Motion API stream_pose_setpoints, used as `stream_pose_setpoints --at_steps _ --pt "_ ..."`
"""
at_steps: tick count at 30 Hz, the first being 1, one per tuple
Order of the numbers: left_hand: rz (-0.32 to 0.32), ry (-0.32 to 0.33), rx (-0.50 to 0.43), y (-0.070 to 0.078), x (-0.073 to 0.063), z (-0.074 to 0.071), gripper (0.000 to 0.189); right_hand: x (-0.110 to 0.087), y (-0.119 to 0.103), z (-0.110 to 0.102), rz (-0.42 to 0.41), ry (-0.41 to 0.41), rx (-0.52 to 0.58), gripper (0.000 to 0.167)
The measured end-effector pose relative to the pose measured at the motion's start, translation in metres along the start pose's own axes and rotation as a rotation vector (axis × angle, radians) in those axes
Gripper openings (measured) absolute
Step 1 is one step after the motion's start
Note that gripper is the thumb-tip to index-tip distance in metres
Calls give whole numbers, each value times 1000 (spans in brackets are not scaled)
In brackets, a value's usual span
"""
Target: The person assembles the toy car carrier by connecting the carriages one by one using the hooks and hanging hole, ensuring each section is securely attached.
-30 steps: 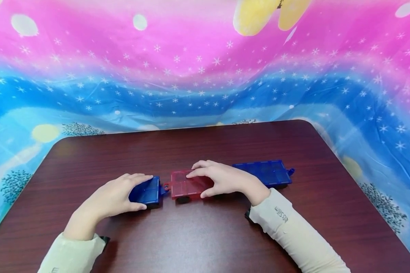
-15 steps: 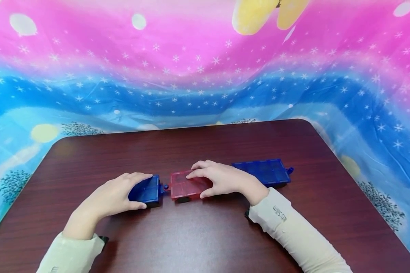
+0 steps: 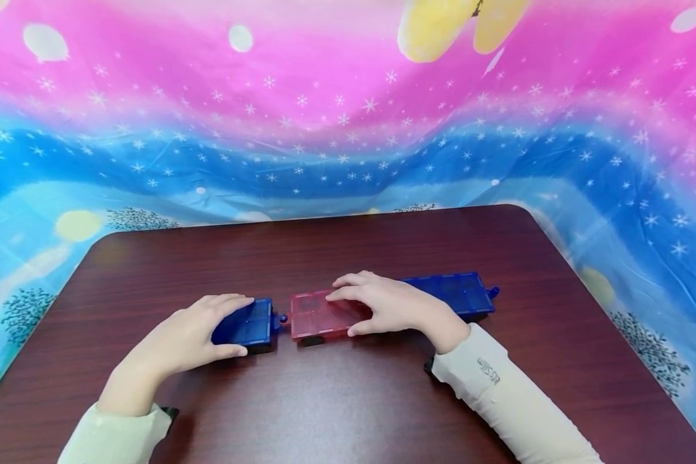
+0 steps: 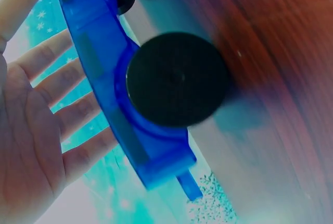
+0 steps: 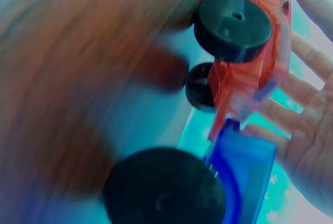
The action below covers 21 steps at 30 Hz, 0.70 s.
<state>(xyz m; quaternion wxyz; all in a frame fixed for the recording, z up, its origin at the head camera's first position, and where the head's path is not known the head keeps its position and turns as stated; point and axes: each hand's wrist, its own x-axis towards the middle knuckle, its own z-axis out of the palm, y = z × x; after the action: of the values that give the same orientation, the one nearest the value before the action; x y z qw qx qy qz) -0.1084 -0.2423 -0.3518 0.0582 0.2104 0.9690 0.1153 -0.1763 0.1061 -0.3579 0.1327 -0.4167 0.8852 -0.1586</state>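
In the head view a blue toy car base (image 3: 243, 325) with black wheels stands on the table, its peg (image 3: 283, 318) meeting the red car base's hitch. My left hand (image 3: 176, 338) is spread around its left part, thumb at the near side, fingers along the far side. The red car base (image 3: 316, 316) sits to its right, and my right hand (image 3: 397, 306) spans its right end with parted fingers. A longer blue car base (image 3: 458, 293) follows behind that hand, partly hidden. In the wrist views the fingers of both hands look fairly straight, beside the see-through plastic.
The dark red-brown wooden table (image 3: 336, 245) has rounded back corners. Behind and at the sides hangs a pink and blue cloth (image 3: 336, 148) with snowflakes. A small upright peg (image 3: 493, 292) sticks out at the right end of the longer car base.
The blue peg has come onto the red hitch ring, which showed bare a second ago. Since then my hands have slid slightly apart, left hand leftward, right hand rightward, while the cars stayed put.
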Motion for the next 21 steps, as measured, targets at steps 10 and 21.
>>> stream_pose_setpoints --at_steps 10,21 --pt "-43 47 -7 -13 -17 -5 77 -29 16 -7 45 64 2 60" --pt "-101 86 0 -25 -29 -12 79 -72 39 -18 143 167 -33 69"
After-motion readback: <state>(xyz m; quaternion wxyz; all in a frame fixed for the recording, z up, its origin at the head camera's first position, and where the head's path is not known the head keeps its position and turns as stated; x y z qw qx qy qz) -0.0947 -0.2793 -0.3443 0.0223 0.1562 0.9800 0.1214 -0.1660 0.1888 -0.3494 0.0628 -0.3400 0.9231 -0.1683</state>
